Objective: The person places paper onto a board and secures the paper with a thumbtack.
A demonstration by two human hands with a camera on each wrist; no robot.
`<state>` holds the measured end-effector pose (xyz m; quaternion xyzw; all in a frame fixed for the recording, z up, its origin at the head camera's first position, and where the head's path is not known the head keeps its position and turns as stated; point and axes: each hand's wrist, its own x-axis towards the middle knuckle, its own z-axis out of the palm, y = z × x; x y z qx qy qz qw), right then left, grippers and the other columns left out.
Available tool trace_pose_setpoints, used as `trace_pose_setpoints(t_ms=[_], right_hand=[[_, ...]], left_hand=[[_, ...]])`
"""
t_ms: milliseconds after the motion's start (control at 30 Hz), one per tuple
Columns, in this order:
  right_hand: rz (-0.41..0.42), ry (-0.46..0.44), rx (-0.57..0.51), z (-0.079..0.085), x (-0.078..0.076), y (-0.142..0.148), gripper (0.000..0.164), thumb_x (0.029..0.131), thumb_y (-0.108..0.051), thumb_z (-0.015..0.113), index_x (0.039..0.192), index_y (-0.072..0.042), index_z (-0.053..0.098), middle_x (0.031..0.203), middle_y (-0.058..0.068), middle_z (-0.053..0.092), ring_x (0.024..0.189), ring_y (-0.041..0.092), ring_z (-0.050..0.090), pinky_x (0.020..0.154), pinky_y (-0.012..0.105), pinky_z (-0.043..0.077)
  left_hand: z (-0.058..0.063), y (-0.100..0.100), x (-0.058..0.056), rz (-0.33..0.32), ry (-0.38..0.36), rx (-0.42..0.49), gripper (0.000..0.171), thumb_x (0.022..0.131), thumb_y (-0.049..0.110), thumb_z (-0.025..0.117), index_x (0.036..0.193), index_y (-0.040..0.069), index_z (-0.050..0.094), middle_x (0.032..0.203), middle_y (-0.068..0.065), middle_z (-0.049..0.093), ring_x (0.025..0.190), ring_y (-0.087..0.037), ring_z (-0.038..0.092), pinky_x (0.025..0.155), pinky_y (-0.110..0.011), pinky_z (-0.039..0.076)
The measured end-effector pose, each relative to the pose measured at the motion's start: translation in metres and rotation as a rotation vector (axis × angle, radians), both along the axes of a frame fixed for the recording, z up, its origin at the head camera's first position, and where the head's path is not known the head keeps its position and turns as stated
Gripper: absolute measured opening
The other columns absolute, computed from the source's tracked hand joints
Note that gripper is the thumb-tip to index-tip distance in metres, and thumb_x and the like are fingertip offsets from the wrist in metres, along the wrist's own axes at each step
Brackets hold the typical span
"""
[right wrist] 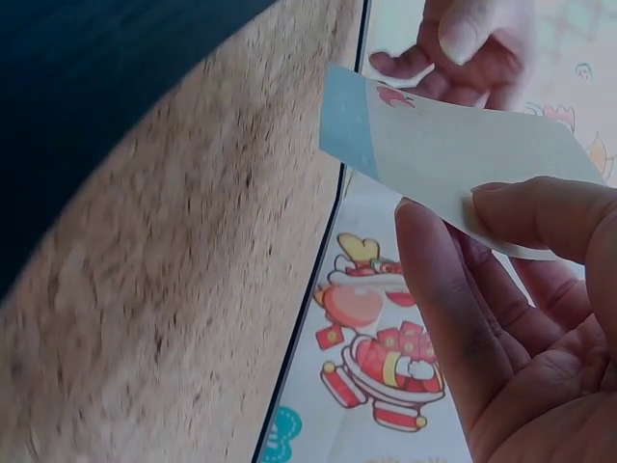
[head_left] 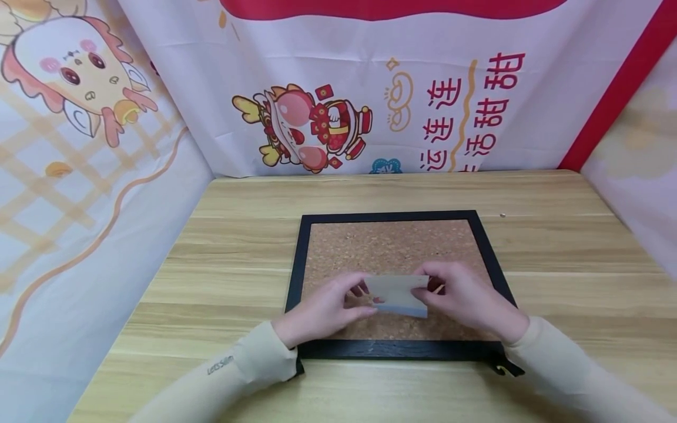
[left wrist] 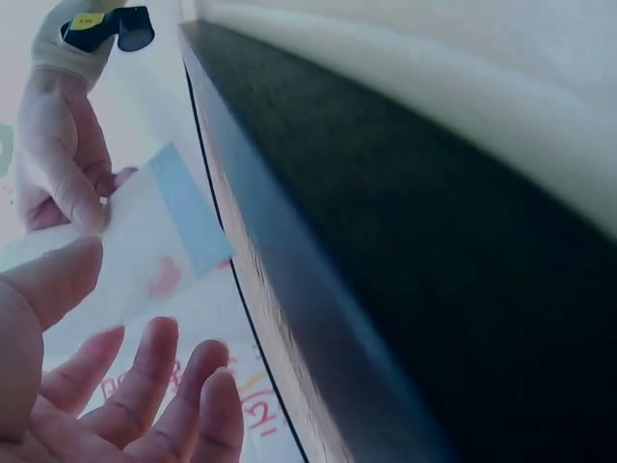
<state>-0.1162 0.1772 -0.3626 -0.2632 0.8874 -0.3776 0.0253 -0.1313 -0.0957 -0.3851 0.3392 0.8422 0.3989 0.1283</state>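
Note:
A cream paper note [head_left: 394,288] with a pale blue band along one edge hangs over the cork board [head_left: 391,242]. My right hand [head_left: 461,295] pinches its right end between thumb and fingers. A small pink print shows near the blue band in the right wrist view, where the note [right wrist: 453,154] bends slightly. At the other end is my left hand [head_left: 334,305], its thumb and fingers apart around the note's left edge. The left wrist view shows this left hand [left wrist: 145,395] with spread, relaxed fingers and nothing gripped.
The cork board lies on a wood-grain table [head_left: 222,282] inside a black frame [head_left: 391,349]. A tiny speck [head_left: 503,215] is on the table beyond the frame's right corner. Printed cloth [head_left: 201,64] hangs around the back and sides.

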Motion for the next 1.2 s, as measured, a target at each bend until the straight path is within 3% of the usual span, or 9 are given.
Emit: trace_pose_setpoints(t_ms=[133,400,567,700,933,1100,1200], right_hand=[[0.016,-0.037,-0.006,-0.001,0.004,-0.004,0.018,0.088,-0.003,0.074,0.095,-0.019,0.069,0.097,-0.003,0.071,0.075,0.007,0.064,0.064,0.024,0.055],[0.030,-0.068,-0.023,0.003,0.011,-0.009,0.013,0.090,-0.010,0.073,0.100,-0.018,0.068,0.095,-0.004,0.071,0.076,0.005,0.065,0.063,0.025,0.055],[-0.060,-0.026,-0.067,0.014,0.015,-0.006,0.028,0.092,-0.021,0.073,0.119,-0.015,0.067,0.093,-0.006,0.068,0.076,0.008,0.062,0.063,0.027,0.055],[-0.131,0.031,-0.069,0.025,0.015,-0.003,0.026,0.093,-0.023,0.072,0.117,-0.014,0.071,0.087,-0.008,0.068,0.068,0.009,0.059,0.057,0.027,0.052],[-0.140,-0.126,-0.076,0.032,0.009,0.001,0.015,0.092,-0.027,0.072,0.099,-0.014,0.076,0.076,-0.001,0.066,0.057,0.015,0.058,0.050,0.029,0.052],[-0.162,-0.228,-0.102,0.028,-0.001,0.005,0.017,0.093,-0.023,0.071,0.099,-0.009,0.076,0.077,0.003,0.068,0.060,0.019,0.062,0.056,0.035,0.057],[-0.164,-0.270,-0.108,0.025,-0.008,0.006,0.017,0.093,-0.021,0.071,0.100,-0.006,0.075,0.078,0.005,0.068,0.060,0.020,0.064,0.057,0.038,0.057]], left_hand=[[-0.002,0.008,0.000,-0.011,-0.003,0.020,0.032,0.091,0.017,0.074,0.121,0.018,0.064,0.109,0.008,0.066,0.090,-0.009,0.063,0.077,-0.026,0.053],[-0.006,0.011,0.000,0.008,-0.043,-0.074,0.029,0.092,0.024,0.073,0.117,0.011,0.072,0.105,0.003,0.073,0.081,0.001,0.064,0.070,-0.020,0.052],[-0.005,0.013,0.000,0.037,-0.065,-0.122,0.031,0.091,0.024,0.074,0.116,0.007,0.071,0.104,-0.002,0.073,0.080,0.000,0.064,0.071,-0.020,0.052],[-0.003,0.016,-0.001,0.043,-0.073,-0.136,0.029,0.091,0.023,0.074,0.114,0.006,0.071,0.100,-0.001,0.073,0.075,-0.001,0.063,0.068,-0.020,0.051],[-0.002,0.023,0.000,0.030,-0.095,-0.138,0.025,0.089,0.022,0.076,0.108,0.005,0.073,0.089,0.004,0.072,0.066,-0.002,0.060,0.061,-0.020,0.051],[-0.003,0.026,-0.001,0.016,-0.125,-0.135,0.019,0.089,0.020,0.077,0.102,0.006,0.074,0.082,0.008,0.069,0.064,-0.004,0.060,0.061,-0.020,0.050],[-0.004,0.024,-0.004,0.041,-0.129,-0.160,0.016,0.089,0.023,0.076,0.098,0.010,0.074,0.079,0.010,0.068,0.064,-0.005,0.058,0.061,-0.021,0.049]])
